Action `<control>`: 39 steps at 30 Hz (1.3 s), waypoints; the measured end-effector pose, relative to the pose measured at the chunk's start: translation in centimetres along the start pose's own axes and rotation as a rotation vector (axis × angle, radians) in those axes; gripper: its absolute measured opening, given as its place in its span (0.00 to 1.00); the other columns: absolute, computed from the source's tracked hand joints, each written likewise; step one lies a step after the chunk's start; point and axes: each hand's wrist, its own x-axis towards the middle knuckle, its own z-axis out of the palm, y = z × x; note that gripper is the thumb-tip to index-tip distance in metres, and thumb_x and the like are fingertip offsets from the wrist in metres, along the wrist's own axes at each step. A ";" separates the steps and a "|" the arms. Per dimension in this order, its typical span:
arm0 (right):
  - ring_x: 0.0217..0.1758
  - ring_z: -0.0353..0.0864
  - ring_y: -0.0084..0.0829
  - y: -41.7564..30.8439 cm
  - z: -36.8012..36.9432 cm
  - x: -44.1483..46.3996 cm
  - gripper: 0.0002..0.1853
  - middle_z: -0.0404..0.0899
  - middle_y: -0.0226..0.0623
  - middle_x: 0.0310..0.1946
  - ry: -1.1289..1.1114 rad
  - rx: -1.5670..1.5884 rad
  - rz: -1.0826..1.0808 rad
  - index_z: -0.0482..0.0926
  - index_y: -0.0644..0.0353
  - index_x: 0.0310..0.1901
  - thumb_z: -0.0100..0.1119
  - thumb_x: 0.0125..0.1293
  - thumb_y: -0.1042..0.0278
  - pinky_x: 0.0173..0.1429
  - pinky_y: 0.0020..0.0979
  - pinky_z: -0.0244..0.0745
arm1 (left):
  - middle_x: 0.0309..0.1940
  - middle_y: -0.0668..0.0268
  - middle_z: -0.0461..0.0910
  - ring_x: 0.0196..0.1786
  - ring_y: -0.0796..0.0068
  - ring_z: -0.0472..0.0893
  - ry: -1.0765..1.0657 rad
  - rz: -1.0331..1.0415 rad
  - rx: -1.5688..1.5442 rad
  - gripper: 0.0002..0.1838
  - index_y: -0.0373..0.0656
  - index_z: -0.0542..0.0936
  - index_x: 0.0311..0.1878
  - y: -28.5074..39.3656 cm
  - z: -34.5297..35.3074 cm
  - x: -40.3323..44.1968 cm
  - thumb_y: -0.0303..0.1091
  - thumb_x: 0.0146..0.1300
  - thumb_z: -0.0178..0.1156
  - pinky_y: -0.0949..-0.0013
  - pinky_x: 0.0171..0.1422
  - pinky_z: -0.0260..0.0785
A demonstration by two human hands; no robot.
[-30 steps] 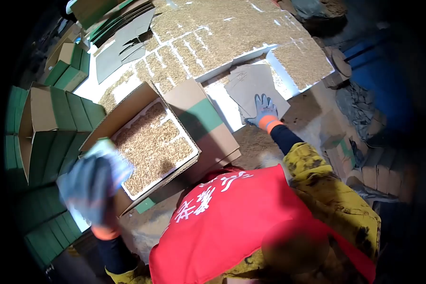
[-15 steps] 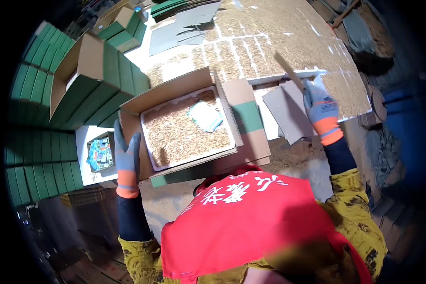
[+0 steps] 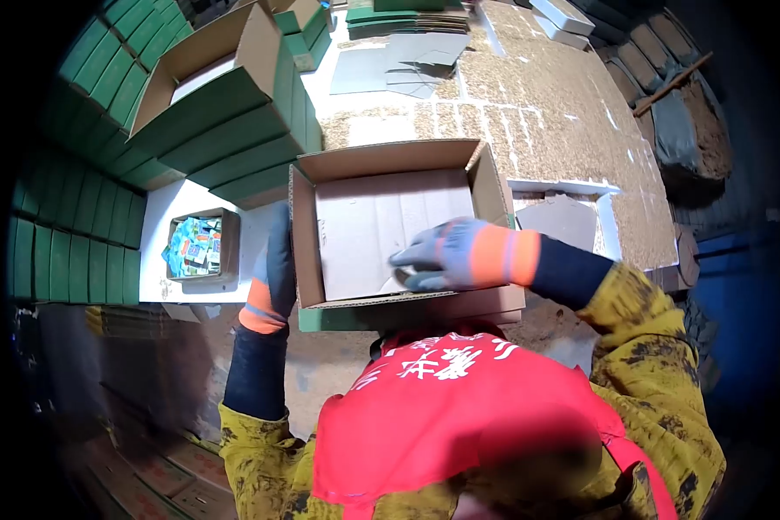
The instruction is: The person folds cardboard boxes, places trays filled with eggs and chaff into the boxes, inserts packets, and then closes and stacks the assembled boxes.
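An open cardboard box [image 3: 303, 221] with green outer sides stands in front of my chest. A flat cardboard sheet [image 3: 364, 217] lies inside it and hides the grain-like filling. My right hand [image 3: 438, 256] is over the sheet near the box's front right, fingers bent together against it; whether they grip its edge is unclear. Against the box's left wall rests my left hand [image 3: 277, 264], its fingers along the outside and partly hidden. Both hands wear grey gloves with orange cuffs.
A small tray of colourful packets [image 3: 201, 247] sits at left. Behind it rise stacked green boxes [image 3: 260, 130]. Grain-covered white trays [image 3: 563, 104] spread behind and right, with grey cardboard pieces [image 3: 399, 65] on them. More cardboard [image 3: 559, 217] lies right of the box.
The cardboard sheet now covers the filling and the packet seen in the box. My right hand has moved left from the cardboard pile into the box. My left hand stays at the box's left side.
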 end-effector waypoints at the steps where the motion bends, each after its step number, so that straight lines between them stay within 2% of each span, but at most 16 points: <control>1: 0.49 0.78 0.44 -0.6 -1.7 -1.6 0.20 0.80 0.41 0.45 0.141 0.032 0.056 0.76 0.51 0.56 0.55 0.63 0.56 0.55 0.39 0.72 | 0.62 0.59 0.70 0.62 0.71 0.71 -0.073 0.219 0.163 0.21 0.36 0.64 0.66 -0.1 -0.4 -0.1 0.32 0.73 0.42 0.72 0.65 0.62; 2: 0.47 0.80 0.40 0.2 -2.5 -3.0 0.18 0.80 0.41 0.46 0.358 0.083 0.036 0.76 0.53 0.56 0.53 0.64 0.65 0.54 0.37 0.74 | 0.63 0.59 0.69 0.62 0.72 0.70 -0.141 0.436 0.331 0.22 0.37 0.61 0.69 -0.1 -0.9 0.0 0.29 0.74 0.39 0.73 0.65 0.62; 4: 0.43 0.81 0.25 0.8 -5.1 -6.4 0.23 0.81 0.36 0.45 0.612 0.571 0.327 0.75 0.55 0.59 0.43 0.62 0.79 0.49 0.28 0.77 | 0.63 0.60 0.68 0.62 0.72 0.70 -0.203 0.273 0.023 0.23 0.37 0.61 0.69 -3.3 -1.6 0.0 0.37 0.75 0.37 0.72 0.65 0.63; 6: 0.53 0.77 0.29 4.5 -3.5 -8.5 0.25 0.72 0.44 0.57 0.801 1.009 0.411 0.64 0.64 0.66 0.49 0.68 0.68 0.55 0.28 0.74 | 0.62 0.60 0.69 0.62 0.72 0.69 -0.227 -0.005 0.007 0.27 0.37 0.64 0.67 -4.1 -1.6 -0.4 0.47 0.74 0.40 0.71 0.65 0.61; 8: 0.58 0.73 0.33 8.0 1.2 -8.0 0.34 0.67 0.45 0.62 0.650 0.821 0.466 0.58 0.64 0.68 0.59 0.64 0.61 0.60 0.30 0.70 | 0.61 0.60 0.70 0.61 0.72 0.69 -0.278 -0.195 0.020 0.30 0.38 0.64 0.67 -5.0 -1.8 0.0 0.52 0.73 0.41 0.71 0.66 0.60; 9: 0.59 0.72 0.34 10.4 5.8 -6.6 0.38 0.67 0.45 0.62 0.628 1.049 0.477 0.58 0.64 0.68 0.64 0.61 0.59 0.61 0.31 0.69 | 0.61 0.60 0.70 0.61 0.72 0.69 -0.300 -0.238 0.005 0.31 0.38 0.65 0.67 -7.2 -2.1 0.5 0.53 0.73 0.42 0.71 0.66 0.60; 12: 0.58 0.72 0.32 6.5 8.9 -2.0 0.48 0.68 0.46 0.61 0.815 0.631 0.688 0.59 0.66 0.67 0.75 0.48 0.54 0.62 0.30 0.67 | 0.59 0.59 0.71 0.61 0.72 0.68 -0.351 -0.220 0.172 0.34 0.37 0.65 0.66 -8.2 -2.7 0.7 0.57 0.71 0.44 0.71 0.66 0.60; 18: 0.57 0.74 0.33 6.3 9.0 -2.3 0.42 0.75 0.44 0.54 0.849 0.845 0.554 0.66 0.66 0.61 0.74 0.48 0.51 0.62 0.31 0.68 | 0.59 0.57 0.72 0.60 0.69 0.69 -0.452 -0.103 0.401 0.33 0.37 0.65 0.66 -4.6 -1.8 1.0 0.56 0.72 0.42 0.71 0.66 0.60; 20: 0.57 0.74 0.34 5.6 7.7 -2.8 0.43 0.75 0.45 0.54 0.827 0.915 0.503 0.66 0.67 0.61 0.74 0.48 0.50 0.62 0.32 0.67 | 0.43 0.64 0.78 0.44 0.77 0.75 -0.387 -0.531 0.424 0.28 0.38 0.72 0.56 -2.0 0.2 2.2 0.55 0.67 0.53 0.71 0.51 0.69; 26: 0.56 0.74 0.30 6.0 8.2 -4.1 0.42 0.74 0.45 0.55 0.719 1.057 0.561 0.61 0.68 0.65 0.71 0.54 0.56 0.60 0.32 0.70 | 0.49 0.54 0.78 0.49 0.68 0.77 -0.268 -0.271 0.218 0.25 0.37 0.74 0.57 -3.1 3.2 0.1 0.44 0.63 0.60 0.68 0.60 0.67; 28: 0.56 0.73 0.28 6.6 9.5 -5.1 0.37 0.73 0.40 0.55 0.809 1.242 0.313 0.60 0.67 0.65 0.67 0.59 0.64 0.59 0.30 0.70 | 0.51 0.55 0.77 0.55 0.69 0.75 -0.144 -0.208 -0.065 0.33 0.35 0.67 0.62 -2.6 4.1 -0.7 0.32 0.55 0.69 0.68 0.65 0.64; 32: 0.58 0.72 0.28 6.4 9.7 -6.0 0.30 0.72 0.38 0.56 0.995 1.688 0.218 0.61 0.61 0.66 0.57 0.62 0.73 0.60 0.30 0.71 | 0.63 0.54 0.65 0.63 0.63 0.68 0.035 -0.100 0.210 0.58 0.36 0.56 0.70 1.2 5.3 0.9 0.43 0.38 0.79 0.64 0.67 0.61; 33: 0.58 0.73 0.30 6.8 8.5 -5.6 0.29 0.72 0.38 0.55 1.027 1.548 0.340 0.62 0.60 0.66 0.56 0.63 0.71 0.60 0.32 0.72 | 0.62 0.55 0.66 0.63 0.64 0.68 0.005 -0.038 0.130 0.55 0.36 0.57 0.70 1.8 4.9 2.2 0.44 0.42 0.77 0.65 0.67 0.62; 36: 0.53 0.76 0.31 6.1 2.6 -4.3 0.24 0.74 0.35 0.54 1.058 1.885 -0.007 0.66 0.61 0.62 0.55 0.65 0.67 0.61 0.32 0.71 | 0.58 0.61 0.71 0.58 0.72 0.71 0.007 -0.004 -0.518 0.30 0.37 0.62 0.68 5.1 1.5 6.3 0.37 0.66 0.57 0.69 0.63 0.64; 38: 0.53 0.76 0.30 7.1 -0.8 -2.2 0.22 0.75 0.34 0.52 1.121 1.886 -0.086 0.68 0.60 0.60 0.56 0.65 0.66 0.60 0.31 0.71 | 0.55 0.63 0.71 0.57 0.72 0.71 0.412 0.554 0.156 0.22 0.39 0.68 0.63 4.8 -3.9 10.2 0.38 0.70 0.52 0.69 0.63 0.64; 39: 0.52 0.76 0.29 8.1 -2.7 -0.7 0.22 0.75 0.34 0.51 1.159 1.870 -0.120 0.69 0.60 0.59 0.56 0.65 0.65 0.59 0.30 0.71 | 0.56 0.63 0.70 0.59 0.70 0.70 0.730 0.601 0.087 0.21 0.40 0.67 0.63 3.5 -6.6 12.5 0.39 0.70 0.50 0.69 0.67 0.60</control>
